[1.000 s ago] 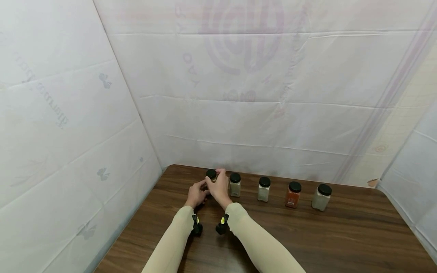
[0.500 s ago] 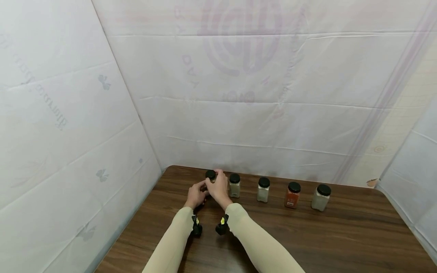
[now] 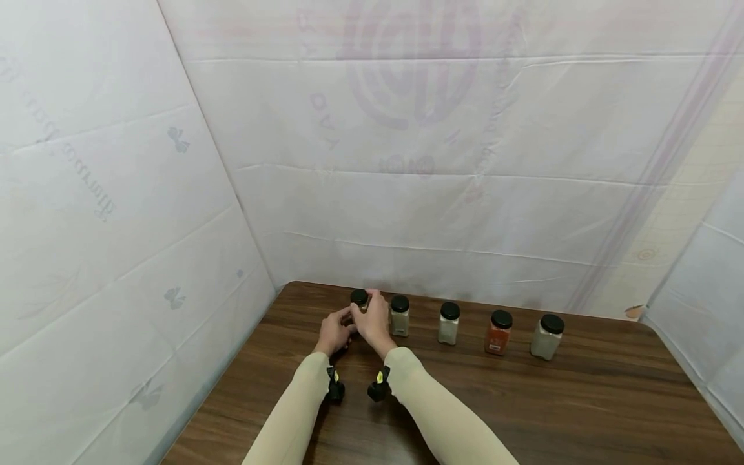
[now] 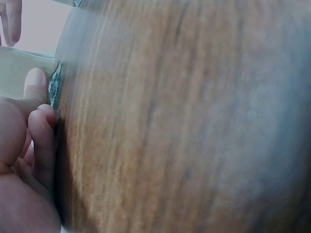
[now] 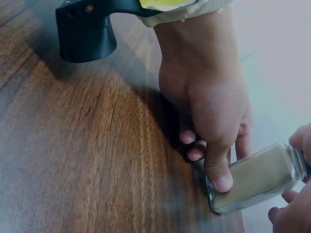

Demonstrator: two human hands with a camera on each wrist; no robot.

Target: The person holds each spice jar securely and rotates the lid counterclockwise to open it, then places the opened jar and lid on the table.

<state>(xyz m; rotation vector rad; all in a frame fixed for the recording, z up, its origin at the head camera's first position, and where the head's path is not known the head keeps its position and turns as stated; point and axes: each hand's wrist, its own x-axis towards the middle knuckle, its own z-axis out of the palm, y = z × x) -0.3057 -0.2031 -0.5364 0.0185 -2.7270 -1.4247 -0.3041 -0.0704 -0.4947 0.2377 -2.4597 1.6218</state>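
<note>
Both hands are on one clear spice jar (image 5: 260, 175) of tan powder, its black lid (image 3: 359, 296) showing at the back left of the table. My left hand (image 3: 334, 332) grips the lower end, the thumb (image 5: 221, 180) lying flat along the glass near the base. In the left wrist view that jar (image 4: 22, 65) stands at the left edge, base close to the wood. My right hand (image 3: 373, 321) holds the upper end, its fingers around the neck and lid (image 5: 306, 167) at the edge of the right wrist view. The right palm partly covers the jar in the head view.
To the right, several more black-lidded jars stand upright in a row: a tan one (image 3: 400, 323), a pale one (image 3: 448, 329), an orange-red one (image 3: 497, 337) and another pale one (image 3: 545, 342). White sheeting (image 3: 360, 206) rises behind the wooden table (image 3: 558, 413).
</note>
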